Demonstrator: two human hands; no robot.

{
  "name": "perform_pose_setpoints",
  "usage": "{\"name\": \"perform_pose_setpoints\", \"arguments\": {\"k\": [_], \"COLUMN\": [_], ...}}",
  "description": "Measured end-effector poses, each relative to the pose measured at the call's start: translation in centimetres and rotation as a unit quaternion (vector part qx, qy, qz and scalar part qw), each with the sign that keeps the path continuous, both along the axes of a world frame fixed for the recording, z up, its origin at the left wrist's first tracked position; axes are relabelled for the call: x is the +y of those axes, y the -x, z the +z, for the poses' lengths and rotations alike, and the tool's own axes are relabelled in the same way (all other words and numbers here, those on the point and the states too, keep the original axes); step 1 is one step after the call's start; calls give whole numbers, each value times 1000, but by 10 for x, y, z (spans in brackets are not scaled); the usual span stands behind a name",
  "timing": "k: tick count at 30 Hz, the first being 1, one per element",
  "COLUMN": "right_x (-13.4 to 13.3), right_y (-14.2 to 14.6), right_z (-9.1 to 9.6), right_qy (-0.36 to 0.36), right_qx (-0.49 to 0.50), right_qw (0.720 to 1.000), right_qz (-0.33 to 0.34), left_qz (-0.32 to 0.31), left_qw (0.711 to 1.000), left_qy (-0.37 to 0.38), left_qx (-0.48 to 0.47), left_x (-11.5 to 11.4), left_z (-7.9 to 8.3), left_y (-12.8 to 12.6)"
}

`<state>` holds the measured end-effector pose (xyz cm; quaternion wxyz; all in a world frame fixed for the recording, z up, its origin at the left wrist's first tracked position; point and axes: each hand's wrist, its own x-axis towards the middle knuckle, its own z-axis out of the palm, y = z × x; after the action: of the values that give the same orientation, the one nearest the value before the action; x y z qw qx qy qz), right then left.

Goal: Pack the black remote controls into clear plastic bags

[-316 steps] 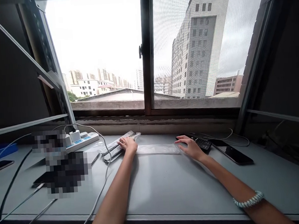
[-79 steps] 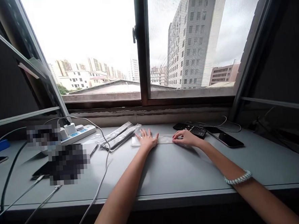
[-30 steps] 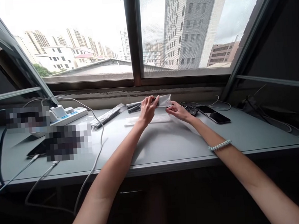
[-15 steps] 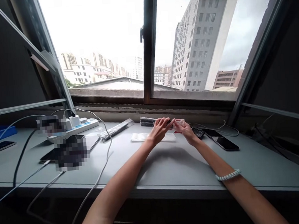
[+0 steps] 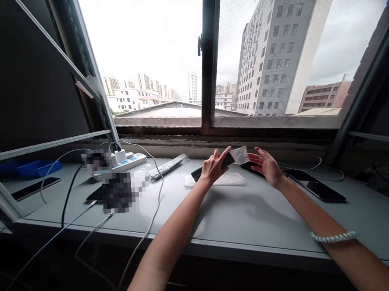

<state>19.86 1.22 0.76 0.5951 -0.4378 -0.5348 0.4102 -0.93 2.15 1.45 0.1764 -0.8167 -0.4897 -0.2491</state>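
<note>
My left hand [image 5: 212,167] is closed around a long black item [image 5: 227,160] in a clear plastic bag. The bag's loose end [image 5: 239,155] sticks out to the right past my fingers. Just beyond that end, my right hand [image 5: 268,166] is open with its fingers spread, seemingly apart from the plastic. Beneath the held item a flat white plastic packet [image 5: 223,179] lies on the desk. A black object [image 5: 251,167] sits partly hidden behind my right fingers. My left hand covers much of the held item, so its exact kind does not show.
Another bagged black strip [image 5: 167,167] lies left of my hands. A white power strip [image 5: 129,161] with plugs and loose cables stands farther left, near blue trays [image 5: 39,168]. A dark phone [image 5: 325,190] lies at the right. The window sill bounds the desk [image 5: 238,217] behind.
My right hand has let go of the bag's end and moved right, its fingers opening. The left hand keeps its hold. The whole view has shifted, so the scene sits farther right.
</note>
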Motion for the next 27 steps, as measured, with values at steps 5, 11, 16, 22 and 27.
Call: {"name": "perform_pose_setpoints", "arguments": {"k": [5,11,16,22,27], "right_x": [2,-2,-1,3,0], "right_y": [0,2,0,6,5], "right_z": [-8,-10,-9,-11,-8], "right_qy": [66,83,84,83,103], "right_qx": [-51,-85,-98,-95,-67], "right_qw": [996,991,990,988,983], "right_qz": [34,56,58,91,138], "left_qz": [-37,-49,-51,-54,-55], "left_qw": [999,999,998,998,998], "left_qy": [3,19,20,-5,9], "left_qx": [35,15,21,41,29], "left_x": [1,-2,-2,5,5], "left_z": [-5,-4,-5,-9,-9], "left_y": [1,2,3,5,4]}}
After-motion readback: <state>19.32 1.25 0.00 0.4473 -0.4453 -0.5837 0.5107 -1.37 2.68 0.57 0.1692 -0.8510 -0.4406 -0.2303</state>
